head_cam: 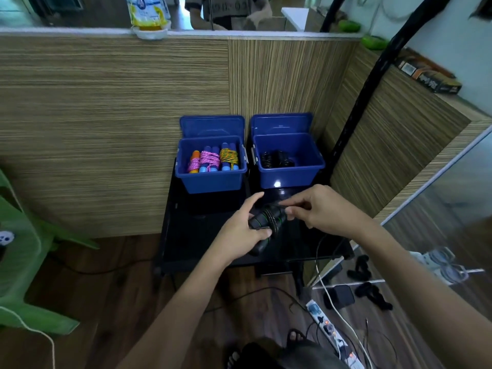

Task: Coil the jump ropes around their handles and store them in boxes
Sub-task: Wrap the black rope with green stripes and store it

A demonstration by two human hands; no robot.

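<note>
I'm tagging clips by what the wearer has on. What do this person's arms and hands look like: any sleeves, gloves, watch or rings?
Both forearms are bare as far as the picture shows them, with no sleeves in view. The left hand and the right hand wear no gloves. No watch, bracelet or ring shows on either wrist or on the fingers that can be seen.

Black table (186, 235) bearing two blue boxes (211, 166)

Two blue boxes (210, 179) hold pink and yellow-green speckled ropes (210, 159); held handles (266, 222) black, green-ringed.
</note>
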